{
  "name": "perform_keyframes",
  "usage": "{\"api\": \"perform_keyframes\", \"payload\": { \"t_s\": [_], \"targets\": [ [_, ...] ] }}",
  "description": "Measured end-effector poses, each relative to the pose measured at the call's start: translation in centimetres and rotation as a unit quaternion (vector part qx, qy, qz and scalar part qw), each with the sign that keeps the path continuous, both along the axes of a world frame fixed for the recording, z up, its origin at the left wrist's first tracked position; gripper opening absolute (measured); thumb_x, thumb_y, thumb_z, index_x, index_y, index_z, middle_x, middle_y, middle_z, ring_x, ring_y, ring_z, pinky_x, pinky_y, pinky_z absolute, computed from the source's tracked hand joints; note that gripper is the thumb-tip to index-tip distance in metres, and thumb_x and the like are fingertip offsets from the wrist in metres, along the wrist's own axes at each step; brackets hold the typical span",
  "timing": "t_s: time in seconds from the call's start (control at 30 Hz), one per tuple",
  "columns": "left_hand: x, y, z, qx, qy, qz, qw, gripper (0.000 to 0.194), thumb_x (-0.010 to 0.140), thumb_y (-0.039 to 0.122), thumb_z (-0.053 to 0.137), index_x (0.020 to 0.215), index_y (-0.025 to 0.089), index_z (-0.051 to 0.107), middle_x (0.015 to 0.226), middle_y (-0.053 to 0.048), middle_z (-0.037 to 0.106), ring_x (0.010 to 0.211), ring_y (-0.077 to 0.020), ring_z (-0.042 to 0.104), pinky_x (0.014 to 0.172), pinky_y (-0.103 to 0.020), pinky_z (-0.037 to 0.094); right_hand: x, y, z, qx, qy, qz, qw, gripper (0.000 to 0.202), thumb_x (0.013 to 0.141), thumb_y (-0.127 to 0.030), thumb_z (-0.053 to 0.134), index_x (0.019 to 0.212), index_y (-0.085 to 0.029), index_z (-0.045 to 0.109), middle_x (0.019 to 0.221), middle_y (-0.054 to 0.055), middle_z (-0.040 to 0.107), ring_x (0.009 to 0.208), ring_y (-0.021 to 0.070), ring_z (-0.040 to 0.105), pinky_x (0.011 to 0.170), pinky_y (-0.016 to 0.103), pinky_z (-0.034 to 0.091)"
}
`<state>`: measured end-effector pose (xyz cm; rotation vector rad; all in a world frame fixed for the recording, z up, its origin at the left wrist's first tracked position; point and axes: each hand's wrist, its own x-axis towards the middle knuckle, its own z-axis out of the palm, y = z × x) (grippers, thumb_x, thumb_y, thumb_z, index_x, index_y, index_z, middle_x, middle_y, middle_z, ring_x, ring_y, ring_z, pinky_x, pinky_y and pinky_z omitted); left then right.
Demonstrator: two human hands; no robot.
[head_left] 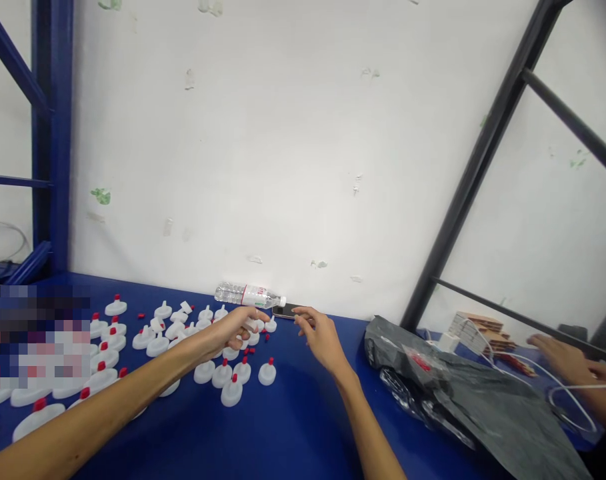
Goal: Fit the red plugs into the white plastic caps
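Many white round plastic caps with nozzles (231, 391) stand on the blue table, several of them topped with small red tips. My left hand (237, 330) is over the group's back right part, its fingers curled around a white cap (255, 325) partly hidden by them. To the right, my right hand (317, 330) hangs above the table with thumb and fingers apart and nothing visible between them. Loose red tips (267, 338) lie near the left hand. Just behind the hands are a dark phone (284, 311) and a lying water bottle (247, 295).
A grey plastic bag (447, 380) covers the table's right part. Beyond it are a white cable, stacked cartons (483, 332) and another person's hands (567, 363). Metal frame posts rise at left and right before the white wall.
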<state>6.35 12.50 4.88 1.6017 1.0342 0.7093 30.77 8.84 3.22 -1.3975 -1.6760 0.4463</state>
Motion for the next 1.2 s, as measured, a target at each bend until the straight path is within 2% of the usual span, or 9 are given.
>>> {"api": "perform_keyframes", "payload": {
  "t_s": [0.17,0.33,0.57,0.8,1.03,1.2],
  "targets": [
    [0.6,-1.1,-0.1,0.127,0.03,-0.022,0.991,0.047,0.103,0.04,0.062,0.144,0.02,0.053,0.102,-0.004,0.07,0.063,-0.0118,0.063,0.061,-0.029,0.055,-0.9,-0.5,1.0,0.02,0.1,0.053,0.993,0.042,0.092,-0.054,0.064,0.108,-0.018,0.077,0.099,0.01,0.079,0.08,0.0226,0.074,0.054,0.027,0.05],
    [1.2,-1.7,-0.4,0.205,0.055,-0.011,0.977,0.065,0.087,0.032,0.071,0.149,0.021,0.055,0.096,-0.003,0.073,0.059,-0.0167,0.069,0.055,-0.029,0.052,-1.9,-1.1,1.5,0.016,0.157,0.09,0.983,0.043,0.088,-0.056,0.072,0.105,-0.018,0.077,0.105,0.011,0.08,0.079,0.0213,0.075,0.054,0.024,0.048],
    [1.3,-2.6,0.2,0.247,0.075,0.002,0.966,0.068,0.083,0.033,0.07,0.149,0.022,0.059,0.085,-0.002,0.076,0.057,-0.0194,0.069,0.061,-0.031,0.052,-3.0,-1.3,1.2,-0.003,0.165,0.133,0.977,0.04,0.084,-0.055,0.077,0.099,-0.018,0.079,0.088,0.007,0.08,0.072,0.0205,0.074,0.051,0.023,0.046],
    [1.2,-2.5,0.2,0.269,0.095,0.001,0.958,0.07,0.081,0.031,0.071,0.149,0.019,0.06,0.082,-0.003,0.078,0.063,-0.0227,0.07,0.068,-0.033,0.052,-3.3,-1.5,1.1,0.0,0.15,0.125,0.981,0.034,0.086,-0.05,0.077,0.097,-0.019,0.08,0.082,0.005,0.078,0.07,0.0193,0.073,0.051,0.023,0.045],
    [1.1,-2.8,0.2,0.29,0.084,-0.019,0.953,0.066,0.085,0.033,0.07,0.149,0.024,0.059,0.094,-0.003,0.081,0.078,-0.0235,0.073,0.075,-0.032,0.052,-3.9,-1.7,1.0,-0.005,0.134,0.126,0.983,0.034,0.084,-0.049,0.078,0.1,-0.019,0.078,0.091,0.006,0.079,0.069,0.0191,0.073,0.049,0.023,0.045],
    [1.2,-3.3,0.9,0.295,0.081,-0.023,0.952,0.071,0.084,0.04,0.074,0.151,0.026,0.057,0.099,-0.002,0.081,0.078,-0.0226,0.073,0.072,-0.031,0.053,-3.6,-1.7,1.4,-0.012,0.11,0.113,0.987,0.035,0.083,-0.051,0.076,0.098,-0.019,0.079,0.08,0.005,0.078,0.069,0.0205,0.072,0.052,0.025,0.045]
  ]
}}
